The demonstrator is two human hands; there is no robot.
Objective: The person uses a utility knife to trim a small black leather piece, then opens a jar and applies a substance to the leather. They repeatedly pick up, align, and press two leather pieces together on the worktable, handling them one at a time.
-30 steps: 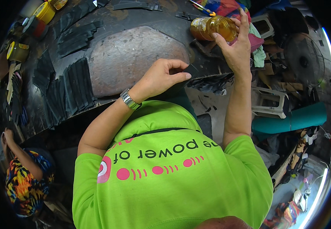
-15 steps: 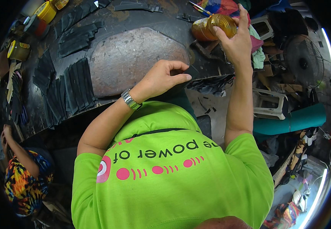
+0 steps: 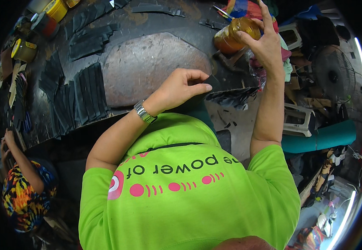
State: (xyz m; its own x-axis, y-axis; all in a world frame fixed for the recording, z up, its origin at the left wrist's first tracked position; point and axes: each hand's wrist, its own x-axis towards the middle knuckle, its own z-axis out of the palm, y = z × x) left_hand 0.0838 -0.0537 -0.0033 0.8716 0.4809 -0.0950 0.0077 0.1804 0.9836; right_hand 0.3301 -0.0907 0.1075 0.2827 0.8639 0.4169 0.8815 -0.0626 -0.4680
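Observation:
My right hand (image 3: 268,46) is at the amber jar (image 3: 235,35) near the table's far right. Its thumb and a finger curl around the jar's upper end, while the index finger points up and away. The jar leans to the right and holds yellow-brown stuff. By the near table edge my left hand (image 3: 185,85), with a metal watch at the wrist, has thumb and forefinger drawn together. Something dark shows at those fingertips, too unclear to name. Just beyond this hand lies a worn brown slab (image 3: 154,66) with a rounded outline.
Black strips (image 3: 89,91) lie in rows left of the slab, with more (image 3: 93,41) behind. Tubs and a yellow-lidded jar (image 3: 24,51) stand far left. Scissors (image 3: 222,12) lie by a coloured cloth. At right are a white stool (image 3: 297,118), a fan and a green roll. Another person sits lower left.
The jar has tipped further upright toward the right under my right hand. My left hand has stayed nearly still. The whole view has shifted slightly.

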